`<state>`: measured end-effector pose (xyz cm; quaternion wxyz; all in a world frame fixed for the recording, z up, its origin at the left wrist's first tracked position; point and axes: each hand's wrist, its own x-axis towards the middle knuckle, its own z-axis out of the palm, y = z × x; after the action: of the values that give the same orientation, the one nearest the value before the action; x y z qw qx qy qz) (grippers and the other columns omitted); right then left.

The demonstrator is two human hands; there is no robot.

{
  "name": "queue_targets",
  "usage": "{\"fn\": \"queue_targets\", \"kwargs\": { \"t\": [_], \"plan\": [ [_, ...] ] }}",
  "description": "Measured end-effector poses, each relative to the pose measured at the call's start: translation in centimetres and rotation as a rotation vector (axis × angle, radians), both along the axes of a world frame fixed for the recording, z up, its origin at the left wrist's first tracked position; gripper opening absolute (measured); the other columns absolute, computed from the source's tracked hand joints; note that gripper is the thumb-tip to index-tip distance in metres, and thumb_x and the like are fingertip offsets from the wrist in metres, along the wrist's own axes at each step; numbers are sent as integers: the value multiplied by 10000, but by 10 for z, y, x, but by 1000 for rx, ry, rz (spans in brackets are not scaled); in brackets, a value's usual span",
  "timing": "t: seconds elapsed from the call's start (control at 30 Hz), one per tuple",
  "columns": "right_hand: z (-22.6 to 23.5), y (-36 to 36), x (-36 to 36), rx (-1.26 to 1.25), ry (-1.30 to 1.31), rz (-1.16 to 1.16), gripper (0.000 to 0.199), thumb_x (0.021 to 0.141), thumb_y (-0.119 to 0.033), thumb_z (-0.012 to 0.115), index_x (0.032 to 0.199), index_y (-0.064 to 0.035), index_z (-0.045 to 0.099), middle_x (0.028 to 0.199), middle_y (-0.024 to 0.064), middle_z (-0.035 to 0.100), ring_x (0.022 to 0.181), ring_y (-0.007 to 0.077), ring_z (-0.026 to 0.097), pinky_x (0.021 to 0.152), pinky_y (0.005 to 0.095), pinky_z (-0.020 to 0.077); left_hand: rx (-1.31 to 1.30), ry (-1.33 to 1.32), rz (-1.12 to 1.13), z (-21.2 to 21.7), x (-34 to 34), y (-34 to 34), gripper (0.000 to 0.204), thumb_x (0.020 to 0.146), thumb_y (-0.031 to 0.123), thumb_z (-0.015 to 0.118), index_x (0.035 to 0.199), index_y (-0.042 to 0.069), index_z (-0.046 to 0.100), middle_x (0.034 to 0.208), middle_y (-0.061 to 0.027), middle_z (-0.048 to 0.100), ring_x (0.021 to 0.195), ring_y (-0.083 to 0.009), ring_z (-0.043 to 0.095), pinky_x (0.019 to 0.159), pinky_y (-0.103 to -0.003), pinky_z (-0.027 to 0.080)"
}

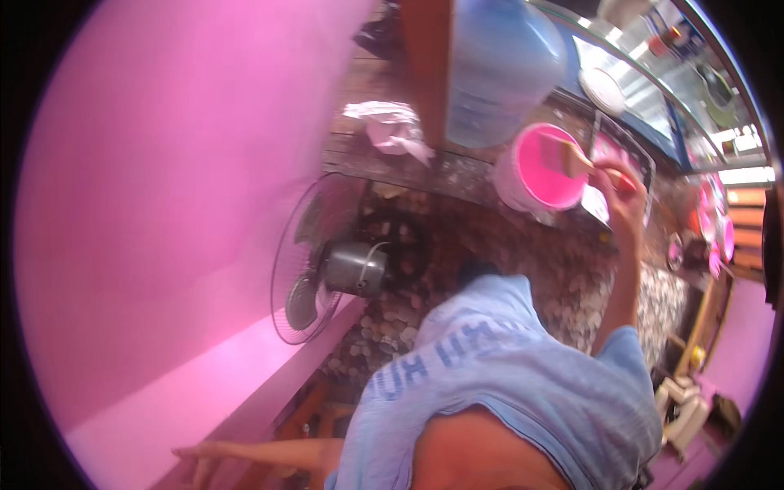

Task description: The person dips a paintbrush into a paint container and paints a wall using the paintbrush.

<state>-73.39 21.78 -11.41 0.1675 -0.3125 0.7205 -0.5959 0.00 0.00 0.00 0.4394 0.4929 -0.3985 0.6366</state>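
Note:
My right hand [621, 194] is closed around the handle of a paintbrush [578, 161]. The brush's bristles are over the mouth of a bucket [513, 181], whose inside is bright pink; whether they touch the paint is unclear. The bucket stands on a worn wooden bench [457, 178]. Far to the lower left, my left arm stretches out, and my left hand [198, 457] is at the pink wall's lower ledge [171, 408] with its fingers apart and nothing in them. Whether it touches the ledge I cannot tell.
A grey fan [356, 268] with a wire guard stands between the wall [180, 204] and my body. A crumpled cloth [390, 129] and a large bluish water jug [502, 73] rest on the bench beside a wooden post [426, 73]. A dish rack [645, 61] is at upper right.

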Motion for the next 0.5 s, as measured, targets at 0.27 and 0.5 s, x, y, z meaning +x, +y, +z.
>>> {"fn": "queue_targets", "kwargs": {
  "t": [0.27,0.5],
  "plan": [
    [-122,-33,-59,463,452,137,147,776,-102,641,868,0,691,784,134,680,716,215,660,676,310,505,9,27,41,15,-30,34,758,711,468,752,1182,-20,413,1188,-217,422,1116,-368,410,914,-513,346],
    [-169,-60,-78,618,479,385,147,704,-175,713,722,-29,704,682,167,643,652,310,632,624,369,494,159,90,-107,26,-65,72,745,730,513,716,1189,0,428,1176,-174,439,1110,-336,403,914,-480,349]
  ]
}}
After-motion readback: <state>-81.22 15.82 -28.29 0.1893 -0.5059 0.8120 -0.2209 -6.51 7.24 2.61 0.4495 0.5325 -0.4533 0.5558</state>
